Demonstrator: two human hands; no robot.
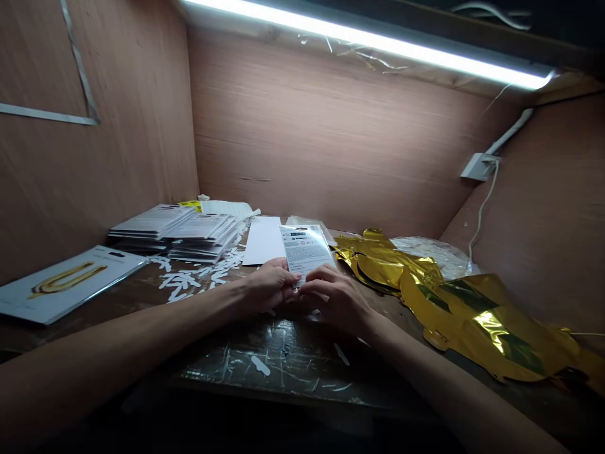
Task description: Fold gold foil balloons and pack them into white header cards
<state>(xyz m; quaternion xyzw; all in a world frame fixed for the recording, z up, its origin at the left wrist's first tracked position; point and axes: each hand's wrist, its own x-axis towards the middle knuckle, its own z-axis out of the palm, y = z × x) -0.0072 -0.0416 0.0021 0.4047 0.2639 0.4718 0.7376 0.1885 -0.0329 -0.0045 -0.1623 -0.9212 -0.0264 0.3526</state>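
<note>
A printed card packet [309, 249] in a clear sleeve stands tilted up in front of me, its text side facing me and its hang-hole at the top. My left hand [274, 284] grips its lower left edge between thumb and fingers. With fingers bent, my right hand [335, 293] closes on the lower right edge. The packet's bottom end is partly hidden by my fingers. Behind it lies a plain white card [263, 241]. Gold foil balloons [491, 321], flat and overlapping, lie to the right of my right hand.
Stacks of packets [203, 227] stand at the back left, with white paper scraps [189, 277] beside them. A packet picturing a gold U shape [70, 280] lies at far left. Clear plastic [435, 255] sits at the back right. Wooden walls enclose the table [227, 359]; a tube lamp [378, 41] hangs overhead.
</note>
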